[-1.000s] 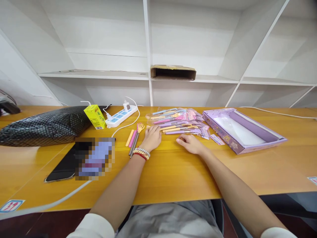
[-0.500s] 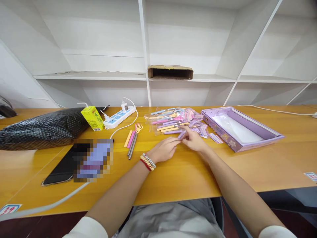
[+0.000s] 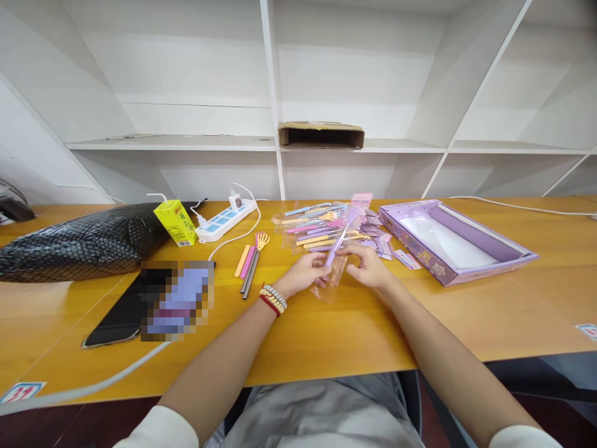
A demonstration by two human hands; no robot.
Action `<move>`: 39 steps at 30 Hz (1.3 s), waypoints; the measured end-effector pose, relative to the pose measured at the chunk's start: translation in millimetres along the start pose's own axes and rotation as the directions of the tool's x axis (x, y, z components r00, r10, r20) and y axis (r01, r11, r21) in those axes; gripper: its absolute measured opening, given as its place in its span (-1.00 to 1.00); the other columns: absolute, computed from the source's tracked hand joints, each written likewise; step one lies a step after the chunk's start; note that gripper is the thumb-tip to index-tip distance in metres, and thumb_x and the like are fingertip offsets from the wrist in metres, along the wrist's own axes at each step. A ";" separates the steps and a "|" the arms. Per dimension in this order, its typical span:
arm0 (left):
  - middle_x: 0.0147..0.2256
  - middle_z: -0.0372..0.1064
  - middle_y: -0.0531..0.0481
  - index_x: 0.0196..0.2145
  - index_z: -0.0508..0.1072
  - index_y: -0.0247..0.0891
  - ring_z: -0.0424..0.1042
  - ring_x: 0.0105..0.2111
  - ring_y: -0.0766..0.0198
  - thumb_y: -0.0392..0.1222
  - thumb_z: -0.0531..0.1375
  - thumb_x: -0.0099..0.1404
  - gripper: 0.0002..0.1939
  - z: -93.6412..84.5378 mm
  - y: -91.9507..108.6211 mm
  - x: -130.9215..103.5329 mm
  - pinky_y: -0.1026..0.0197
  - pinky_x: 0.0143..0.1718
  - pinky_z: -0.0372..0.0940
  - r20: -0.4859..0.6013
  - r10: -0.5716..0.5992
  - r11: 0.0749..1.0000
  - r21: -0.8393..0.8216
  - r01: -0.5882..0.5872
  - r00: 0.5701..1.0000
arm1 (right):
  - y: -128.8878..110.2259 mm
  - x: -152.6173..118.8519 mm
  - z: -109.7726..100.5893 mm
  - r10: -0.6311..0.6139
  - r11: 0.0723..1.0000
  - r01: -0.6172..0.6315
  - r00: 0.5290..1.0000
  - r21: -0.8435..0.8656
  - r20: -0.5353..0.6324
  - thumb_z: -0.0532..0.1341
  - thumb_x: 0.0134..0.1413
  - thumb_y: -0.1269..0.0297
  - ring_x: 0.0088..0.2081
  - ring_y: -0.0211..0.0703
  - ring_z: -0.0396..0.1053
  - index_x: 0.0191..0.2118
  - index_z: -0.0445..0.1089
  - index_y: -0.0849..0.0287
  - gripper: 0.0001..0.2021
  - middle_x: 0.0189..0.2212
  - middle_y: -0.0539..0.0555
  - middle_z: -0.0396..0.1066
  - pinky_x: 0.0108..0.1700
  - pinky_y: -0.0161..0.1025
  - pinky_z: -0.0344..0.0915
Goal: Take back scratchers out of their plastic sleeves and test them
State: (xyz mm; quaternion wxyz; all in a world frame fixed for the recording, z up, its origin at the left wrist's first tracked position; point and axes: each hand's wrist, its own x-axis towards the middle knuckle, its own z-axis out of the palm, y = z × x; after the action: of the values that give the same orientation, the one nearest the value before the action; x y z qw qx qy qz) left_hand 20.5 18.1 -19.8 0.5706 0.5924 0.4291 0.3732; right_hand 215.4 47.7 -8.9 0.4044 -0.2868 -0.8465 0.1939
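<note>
A purple back scratcher [image 3: 332,254] in a clear plastic sleeve [image 3: 336,277] is tilted up above the table, its claw end pointing away from me. My left hand [image 3: 308,272] is closed round its handle. At the sleeve's right side, my right hand [image 3: 367,266] has thumb and curled fingers on the plastic. Just beyond both hands lies a pile of wrapped back scratchers [image 3: 317,227] in blue, pink, yellow and purple. To the left, loose parts lie side by side: a yellow-clawed scratcher [image 3: 262,241], metal tubes [image 3: 249,277] and a yellow handle [image 3: 242,261].
An open purple display box [image 3: 433,261] stands right of the pile, a small printed card [image 3: 407,259] beside it. Leftward are a power strip [image 3: 226,221], a yellow drink carton [image 3: 175,222], a black wrapped parcel [image 3: 84,242] and a phone [image 3: 114,311]. White shelves hold a cardboard box [image 3: 321,135].
The purple back scratcher has been lifted from the pile's near edge and tilted up. My left hand has shifted slightly left, and my hands are farther apart.
</note>
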 end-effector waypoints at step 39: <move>-0.47 0.39 -0.03 -0.32 0.30 -0.37 0.40 -0.53 0.35 -0.10 0.34 0.00 -0.62 -3.1 3.4 3.7 0.27 -0.49 0.36 -0.310 0.074 0.921 -0.344 -0.184 0.948 | -3.3 3.3 12.9 -0.037 0.999 0.037 0.997 -0.002 -0.064 0.20 0.03 0.21 -0.13 -0.13 0.32 -0.27 0.51 0.09 -0.82 -0.16 0.14 0.32 -0.13 -0.13 0.33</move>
State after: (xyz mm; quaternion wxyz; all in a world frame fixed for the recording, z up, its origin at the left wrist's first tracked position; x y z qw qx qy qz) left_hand 19.1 22.7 -16.4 0.5759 0.4408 0.3902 0.5672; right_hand 202.4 46.1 -12.9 0.4347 -0.2774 -0.8383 0.1770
